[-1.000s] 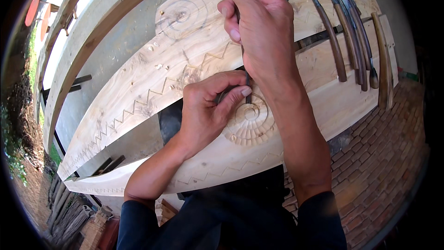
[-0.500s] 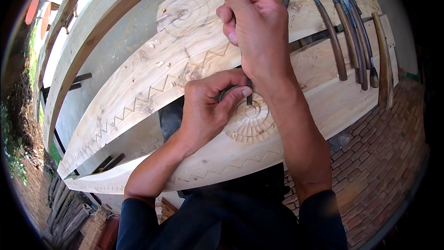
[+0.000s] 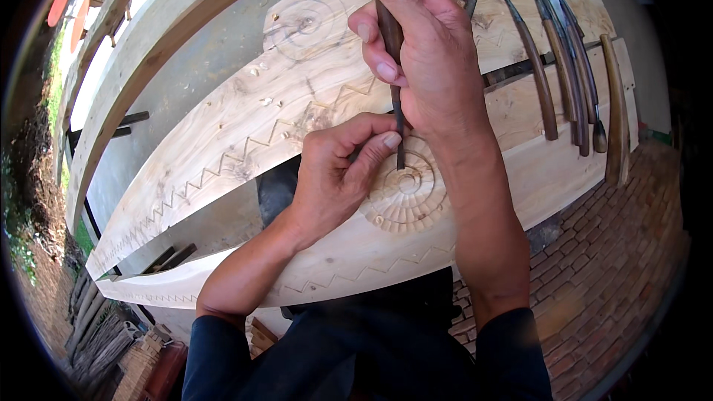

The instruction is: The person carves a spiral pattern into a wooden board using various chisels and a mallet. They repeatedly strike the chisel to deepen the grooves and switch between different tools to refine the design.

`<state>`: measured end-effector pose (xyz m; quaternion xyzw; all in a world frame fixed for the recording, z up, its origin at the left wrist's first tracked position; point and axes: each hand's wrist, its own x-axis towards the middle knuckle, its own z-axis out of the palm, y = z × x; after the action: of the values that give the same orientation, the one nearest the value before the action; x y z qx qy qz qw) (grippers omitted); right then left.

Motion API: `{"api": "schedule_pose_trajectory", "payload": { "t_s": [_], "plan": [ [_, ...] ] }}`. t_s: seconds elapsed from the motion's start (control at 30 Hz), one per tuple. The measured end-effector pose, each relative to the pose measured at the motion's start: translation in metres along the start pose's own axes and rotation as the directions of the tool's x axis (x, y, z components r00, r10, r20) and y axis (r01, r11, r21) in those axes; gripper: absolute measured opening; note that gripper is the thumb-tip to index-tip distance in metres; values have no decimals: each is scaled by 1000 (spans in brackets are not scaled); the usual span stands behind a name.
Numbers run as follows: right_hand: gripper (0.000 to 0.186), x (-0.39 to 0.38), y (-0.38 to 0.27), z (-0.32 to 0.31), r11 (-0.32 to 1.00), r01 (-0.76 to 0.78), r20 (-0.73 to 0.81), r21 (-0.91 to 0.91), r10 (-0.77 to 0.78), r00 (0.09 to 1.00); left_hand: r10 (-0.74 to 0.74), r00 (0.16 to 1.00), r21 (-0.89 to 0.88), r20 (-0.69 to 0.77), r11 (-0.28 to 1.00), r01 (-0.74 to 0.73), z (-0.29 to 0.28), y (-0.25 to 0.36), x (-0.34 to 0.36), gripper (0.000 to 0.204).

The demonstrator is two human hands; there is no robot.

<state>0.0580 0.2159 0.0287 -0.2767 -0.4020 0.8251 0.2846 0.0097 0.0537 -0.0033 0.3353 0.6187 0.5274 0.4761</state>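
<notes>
the chisel (image 3: 391, 37) stands with its tip at the upper part of the carved spiral (image 3: 407, 204). above the spiral, the right hand (image 3: 438, 44) wraps around the chisel's handle; just left of it, the left hand (image 3: 334, 160) pinches the blade between thumb and forefinger. right of the spiral, several dark-handled tools (image 3: 557, 67) lie across the pale boards (image 3: 542, 160).

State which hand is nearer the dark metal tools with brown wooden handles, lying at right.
Right. The right hand is left of those tools, across a gap; the left hand is farther left and lower in view.
</notes>
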Motion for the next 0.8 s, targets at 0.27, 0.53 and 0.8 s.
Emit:
{"api": "schedule_pose_trajectory", "payload": {
  "t_s": [0.27,0.53,0.8],
  "plan": [
    [37,-4,-4,7,996,52,9,-76,-51,999,-38,999,5,9,999,38,-1,-3,-1,18],
    [27,2,14,12,985,85,-2,-148,-86,996,65,998,-103,-25,992,-67,2,-15,2,15],
    [26,5,24,16,964,-4,4,-265,5,1000,34,998,-270,-50,962,-46,6,-9,1,24]
  ]
}}
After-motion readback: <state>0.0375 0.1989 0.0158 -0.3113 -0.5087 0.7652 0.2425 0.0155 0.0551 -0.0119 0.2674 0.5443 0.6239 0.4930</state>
